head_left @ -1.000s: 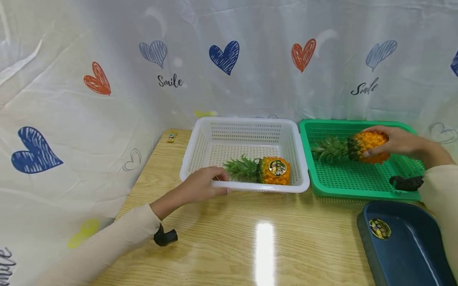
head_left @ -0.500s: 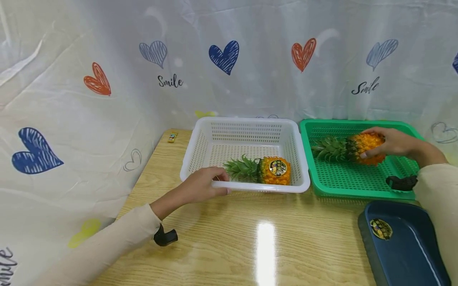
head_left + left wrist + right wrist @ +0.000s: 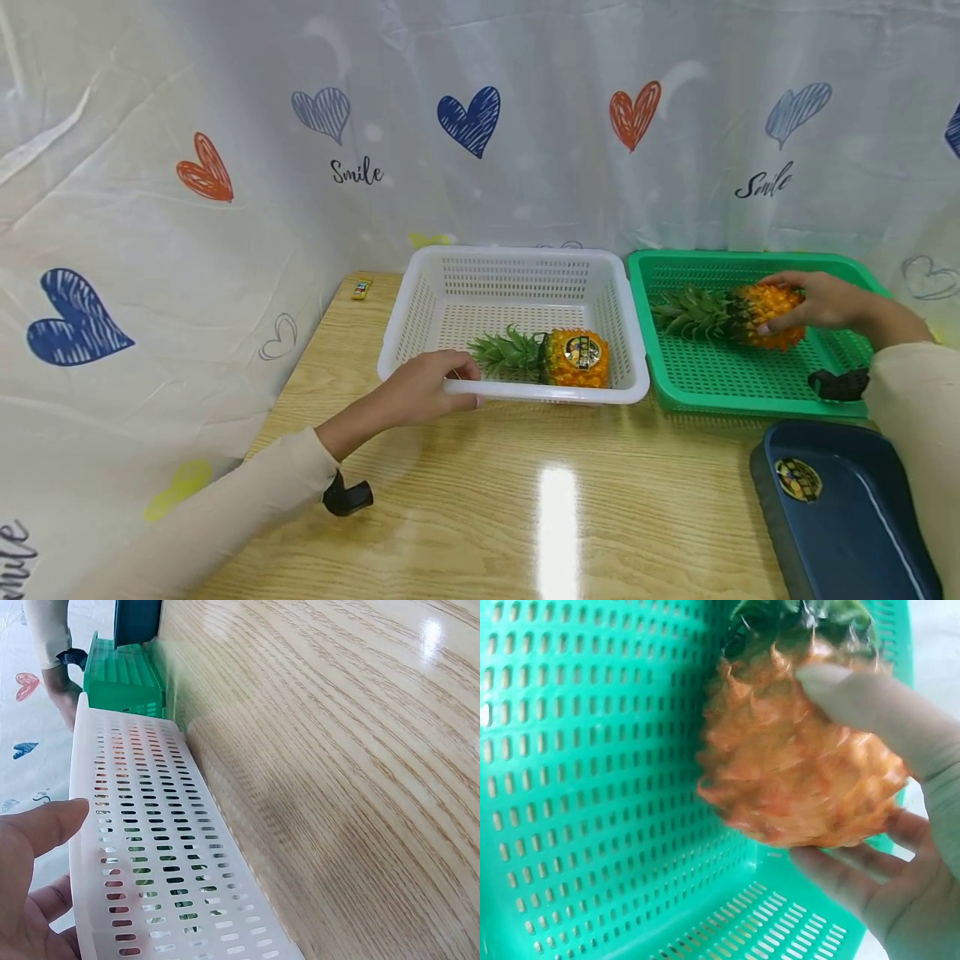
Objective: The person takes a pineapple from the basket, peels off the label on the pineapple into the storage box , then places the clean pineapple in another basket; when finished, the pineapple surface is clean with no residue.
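My right hand (image 3: 817,302) grips an orange pineapple (image 3: 772,315) by its body, fingers on the far side and thumb on the near side. The fruit lies sideways within the green basket (image 3: 731,404), its leaves pointing left. In the right wrist view the thumb presses the body of the pineapple (image 3: 795,757) below the leaves. My left hand (image 3: 427,387) pinches the front rim of the white basket (image 3: 525,390), with the thumb outside and the fingers over the inside. Another pineapple (image 3: 576,358), with a round black-and-gold label, lies inside the white basket.
A dark blue bin (image 3: 840,517) with a round gold sticker (image 3: 798,480) stands at the front right, before the green basket. A small yellow packet (image 3: 362,289) lies at the table's back left. A printed curtain (image 3: 555,183) hangs behind the baskets.
My right hand has shifted slightly left and lower into the green basket, carrying the pineapple with it. It has barely moved in the last half second. My left hand has stayed put.
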Action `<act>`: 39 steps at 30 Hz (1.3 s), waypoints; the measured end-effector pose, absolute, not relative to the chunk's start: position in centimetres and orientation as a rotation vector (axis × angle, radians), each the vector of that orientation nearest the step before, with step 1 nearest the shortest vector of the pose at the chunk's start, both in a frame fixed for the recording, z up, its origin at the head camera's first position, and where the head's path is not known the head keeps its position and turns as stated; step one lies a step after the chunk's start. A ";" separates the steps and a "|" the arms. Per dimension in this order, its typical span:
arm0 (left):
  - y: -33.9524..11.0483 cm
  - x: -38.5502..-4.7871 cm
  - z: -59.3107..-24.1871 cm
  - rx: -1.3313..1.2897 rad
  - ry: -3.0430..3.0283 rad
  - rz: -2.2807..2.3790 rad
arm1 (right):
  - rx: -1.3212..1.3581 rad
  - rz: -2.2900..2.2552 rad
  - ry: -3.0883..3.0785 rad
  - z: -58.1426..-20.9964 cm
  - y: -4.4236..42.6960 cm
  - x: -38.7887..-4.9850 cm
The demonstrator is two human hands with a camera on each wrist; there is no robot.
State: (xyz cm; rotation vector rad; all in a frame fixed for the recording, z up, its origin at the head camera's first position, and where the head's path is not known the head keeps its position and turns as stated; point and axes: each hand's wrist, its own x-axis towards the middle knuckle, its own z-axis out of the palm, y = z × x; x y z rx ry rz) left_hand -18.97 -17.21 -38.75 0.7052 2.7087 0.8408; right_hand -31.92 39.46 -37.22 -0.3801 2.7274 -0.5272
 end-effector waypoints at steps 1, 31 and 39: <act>-17.2 -19.0 -38.7 0.704 2.708 0.841 | -0.386 -0.521 2.725 -37.2 39.5 -31.9; -17.3 -19.0 -38.8 0.707 2.699 0.868 | -0.310 -0.483 2.748 -36.7 39.5 -31.7; -17.3 -18.9 -38.7 0.733 2.718 0.849 | -0.308 -0.504 2.746 -36.9 39.7 -31.6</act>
